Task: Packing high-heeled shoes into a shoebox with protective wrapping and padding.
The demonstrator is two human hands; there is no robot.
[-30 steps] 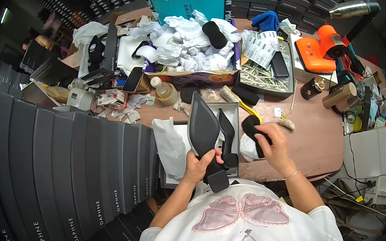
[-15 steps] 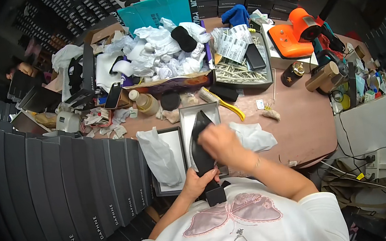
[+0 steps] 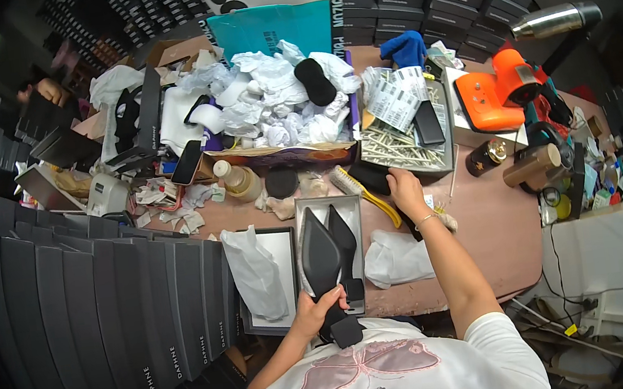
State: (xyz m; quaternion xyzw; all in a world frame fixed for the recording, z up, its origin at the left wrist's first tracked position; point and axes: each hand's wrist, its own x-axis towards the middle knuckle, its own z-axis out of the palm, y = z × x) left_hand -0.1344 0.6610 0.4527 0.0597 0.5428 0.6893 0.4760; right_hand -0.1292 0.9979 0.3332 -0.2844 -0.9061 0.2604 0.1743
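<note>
One black shoe gripped near heel by left hand over open box, sole up, toe pointed away, long axis leaning slightly left. Pinkish table cluttered; shoeboxes stacked at left. Right hand beside yellow brush; pinch cannot be told. Second shoe boxed alongside: two shoes, one brush counted.

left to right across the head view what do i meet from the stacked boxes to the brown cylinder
Stacked dark boxes, draped white paper, held black shoe, other black shoe, crumpled white paper, black jar, brown cylinder.
</note>
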